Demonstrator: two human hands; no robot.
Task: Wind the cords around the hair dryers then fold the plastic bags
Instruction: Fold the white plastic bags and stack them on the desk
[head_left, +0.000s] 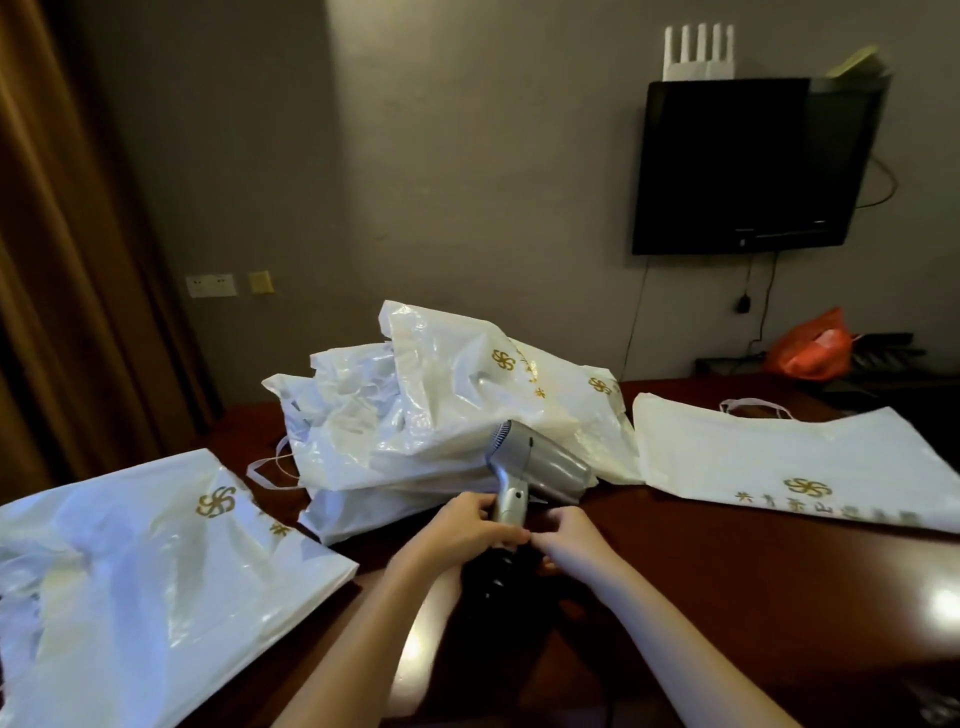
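a silver hair dryer (524, 470) stands upright above the dark wooden table (727, 582), nozzle pointing right, rear grille to the left. the left hand (470, 522) curls its fingers round the handle. the right hand (563, 532) pinches a black cord (498, 577) at the handle's base; the dark cord hangs below between the wrists, hard to make out. just behind the dryer lies a crumpled heap of white plastic bags (426, 410) with gold logos. another white bag (156, 571) lies at the left, and a flat one (789, 467) at the right. a television (748, 166) hangs on the wall.
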